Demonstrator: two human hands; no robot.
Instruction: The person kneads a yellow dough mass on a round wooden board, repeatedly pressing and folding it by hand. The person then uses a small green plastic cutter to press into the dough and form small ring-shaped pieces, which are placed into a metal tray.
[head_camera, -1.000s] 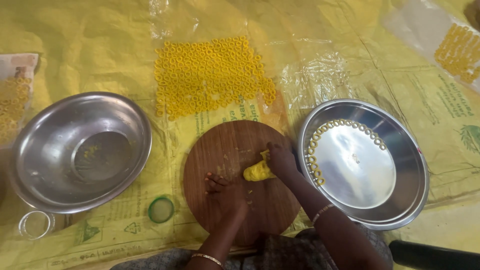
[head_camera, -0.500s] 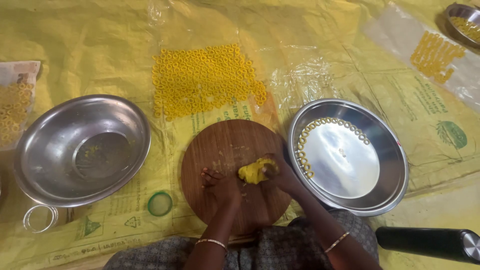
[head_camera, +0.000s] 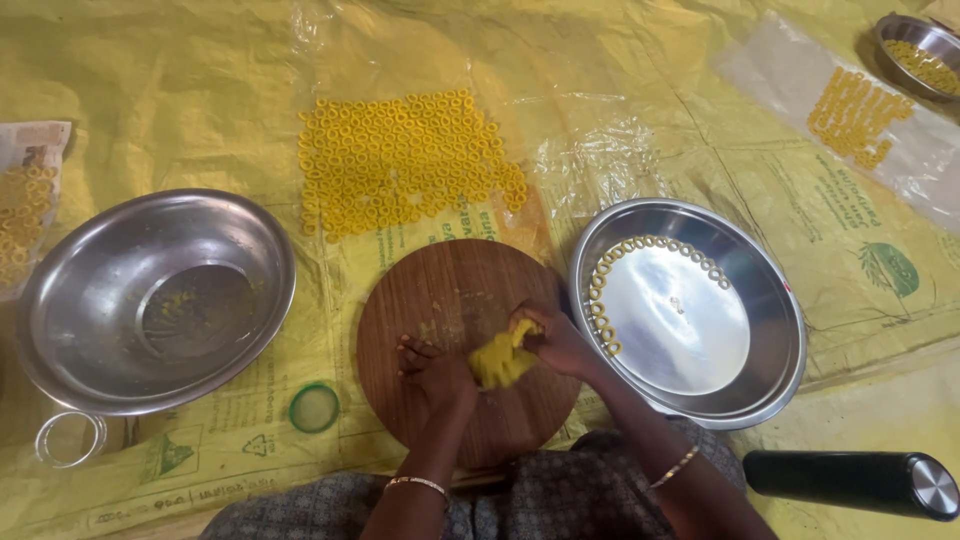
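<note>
A lump of yellow dough lies on a round wooden board in front of me. My right hand grips the dough's right end from above. Pressing against the lump's left side is my left hand, fingers curled down on the board. Right of the board stands a steel plate with small yellow dough rings lined along its left and upper rim.
A large patch of yellow rings dries on the plastic sheet beyond the board. An empty steel bowl sits left, with a green lid and clear ring near it. A black cylinder lies bottom right. More rings and a bowl far right.
The dough has shifted from the board's right edge toward its middle, and both hands have closed in on it. The view has tilted slightly.
</note>
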